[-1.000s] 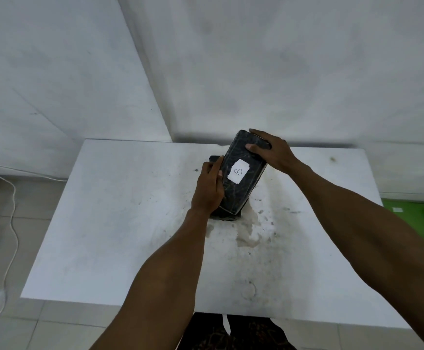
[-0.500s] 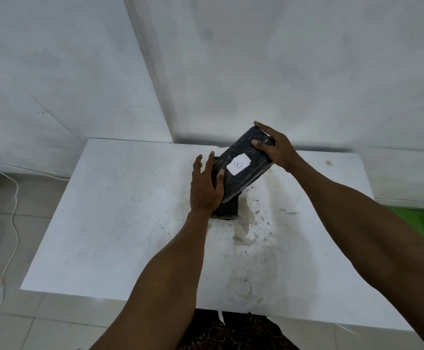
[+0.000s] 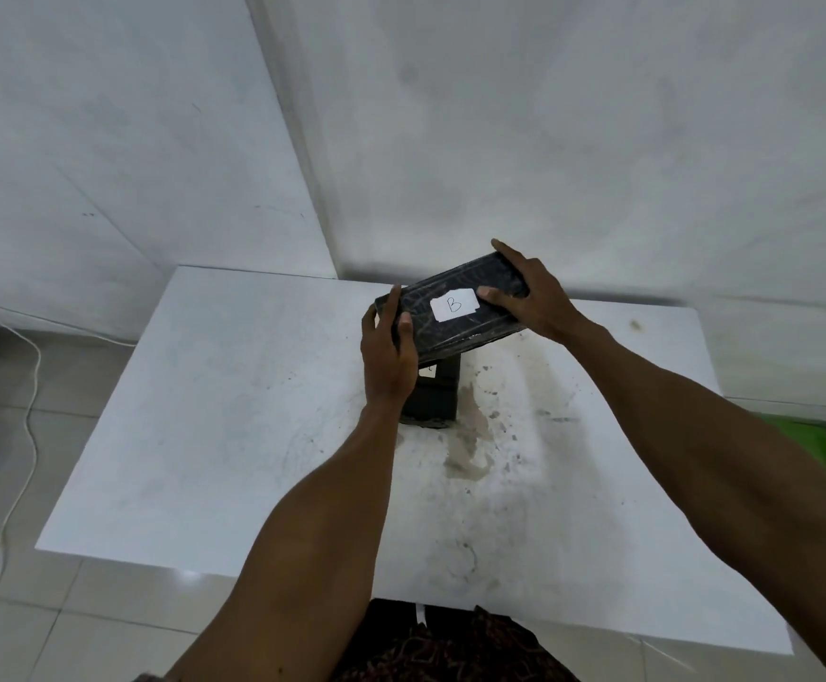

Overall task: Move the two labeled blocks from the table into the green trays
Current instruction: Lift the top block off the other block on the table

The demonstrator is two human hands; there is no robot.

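While 2 hands, left hand (image 3: 387, 359) & right hand (image 3: 531, 295), grasp block B (image 3: 450, 315), 2nd block (image 3: 435, 393) sits on table (image 3: 204, 411).

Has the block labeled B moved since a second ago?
Yes. The B block has swung from steeply tilted toward level, lifting off the lower block, which stays on the table.

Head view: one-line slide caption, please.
Left hand and right hand lift black block labelled B above second black block on white table.
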